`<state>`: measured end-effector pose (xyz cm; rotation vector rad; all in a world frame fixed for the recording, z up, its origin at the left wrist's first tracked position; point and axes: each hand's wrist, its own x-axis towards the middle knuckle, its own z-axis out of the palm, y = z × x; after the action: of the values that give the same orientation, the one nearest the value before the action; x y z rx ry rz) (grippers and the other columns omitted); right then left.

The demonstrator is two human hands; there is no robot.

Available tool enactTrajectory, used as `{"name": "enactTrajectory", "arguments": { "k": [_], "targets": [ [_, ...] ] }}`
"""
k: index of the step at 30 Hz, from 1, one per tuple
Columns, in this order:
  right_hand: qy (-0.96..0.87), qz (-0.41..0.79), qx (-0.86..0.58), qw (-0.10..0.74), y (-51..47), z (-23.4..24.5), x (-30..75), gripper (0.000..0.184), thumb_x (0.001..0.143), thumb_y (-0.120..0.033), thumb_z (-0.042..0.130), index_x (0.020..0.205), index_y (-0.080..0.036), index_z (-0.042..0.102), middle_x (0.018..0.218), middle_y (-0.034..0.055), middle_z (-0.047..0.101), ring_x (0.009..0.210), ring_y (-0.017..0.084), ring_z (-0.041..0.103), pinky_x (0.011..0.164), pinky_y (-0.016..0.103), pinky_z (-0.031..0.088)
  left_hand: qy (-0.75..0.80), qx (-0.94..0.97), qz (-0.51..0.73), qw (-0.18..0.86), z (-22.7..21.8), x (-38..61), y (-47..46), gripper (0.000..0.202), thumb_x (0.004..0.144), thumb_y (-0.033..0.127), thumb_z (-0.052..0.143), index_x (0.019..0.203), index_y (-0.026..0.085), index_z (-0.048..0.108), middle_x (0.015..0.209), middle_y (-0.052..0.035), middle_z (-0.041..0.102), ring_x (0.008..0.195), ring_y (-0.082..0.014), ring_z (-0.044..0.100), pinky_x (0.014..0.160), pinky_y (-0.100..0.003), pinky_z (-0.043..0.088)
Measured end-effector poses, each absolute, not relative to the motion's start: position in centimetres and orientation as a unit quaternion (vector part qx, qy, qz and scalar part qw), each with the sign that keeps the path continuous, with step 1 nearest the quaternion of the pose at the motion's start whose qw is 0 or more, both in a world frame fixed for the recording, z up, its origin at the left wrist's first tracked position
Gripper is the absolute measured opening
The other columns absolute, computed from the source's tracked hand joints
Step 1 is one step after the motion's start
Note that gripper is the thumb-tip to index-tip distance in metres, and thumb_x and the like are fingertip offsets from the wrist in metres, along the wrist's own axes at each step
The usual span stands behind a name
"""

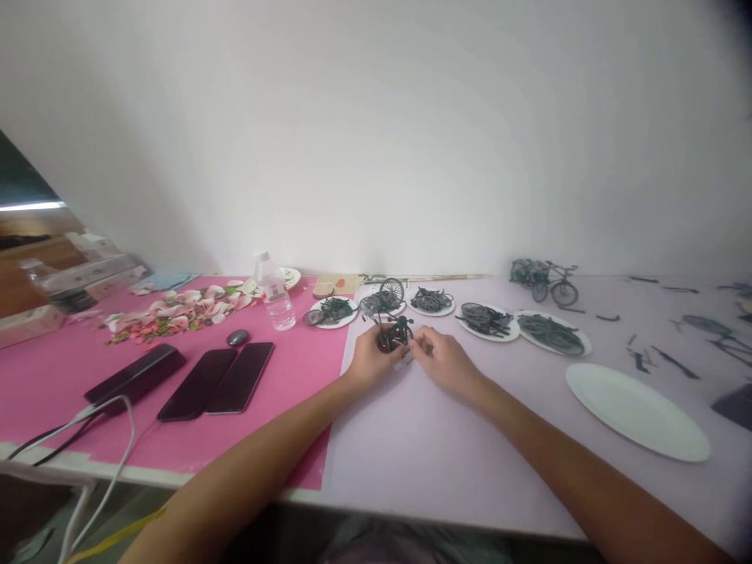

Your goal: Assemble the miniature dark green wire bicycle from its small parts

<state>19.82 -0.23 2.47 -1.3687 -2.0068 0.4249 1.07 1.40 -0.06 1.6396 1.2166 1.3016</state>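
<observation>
Near the middle of the table, a small dark model bicycle (395, 332) is held just above the pale cover. My left hand (372, 359) is wrapped round its left and lower side. At the bicycle's right end, my right hand (440, 356) has its thumb and fingers pinched together against the wheel. Any small part between those fingertips is hidden. Just beyond my hands, a plate (405, 301) carries dark bicycle wheels, one wheel (392, 294) standing up. Another plate of wheels (432, 301) lies beside it.
More parts plates (334, 312) (489, 321) (555, 332) stand in a row. Assembled bicycles (552, 283) are at the wall; loose parts lie right near a bare white plate (638, 411). Left are a water bottle (275, 294), phones (240, 378), a power bank (136, 374) and petals (182, 309).
</observation>
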Motion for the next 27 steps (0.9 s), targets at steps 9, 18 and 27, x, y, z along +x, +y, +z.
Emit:
{"name": "enactTrajectory", "arguments": {
  "k": [9,18,27],
  "targets": [
    [-0.776,0.185,-0.517,0.31,-0.32,2.92,19.82,0.047,0.106,-0.049,0.039,0.069,-0.023,0.049,0.06,-0.0005,0.059,0.055,0.016,0.053,0.058,0.028,0.034,0.462,0.641,0.501,0.353,0.08,1.03,1.35,0.047,0.075,0.025,0.085,0.119,0.015,0.07,0.094,-0.0064,0.075,0.073,-0.0146,0.065,0.064,-0.023,0.051],
    [-0.77,0.165,-0.518,0.334,-0.35,2.52,19.92,0.023,0.098,-0.042,0.056,0.084,-0.024,0.059,0.069,-0.0018,0.066,0.062,0.017,0.058,0.061,0.027,0.035,0.47,0.645,0.504,0.331,-0.68,1.01,1.76,0.047,0.077,0.031,0.084,0.119,0.015,0.069,0.091,-0.0052,0.074,0.071,-0.0143,0.063,0.063,-0.023,0.05],
    [-0.773,0.205,-0.513,0.311,-0.45,3.08,19.85,0.051,0.108,-0.05,0.036,0.069,-0.022,0.053,0.06,-0.0005,0.061,0.056,0.016,0.055,0.06,0.028,0.036,0.468,0.648,0.499,0.335,-0.46,1.01,1.59,0.048,0.076,0.029,0.084,0.12,0.016,0.069,0.094,-0.0054,0.075,0.071,-0.0136,0.062,0.063,-0.022,0.049]
  ]
}}
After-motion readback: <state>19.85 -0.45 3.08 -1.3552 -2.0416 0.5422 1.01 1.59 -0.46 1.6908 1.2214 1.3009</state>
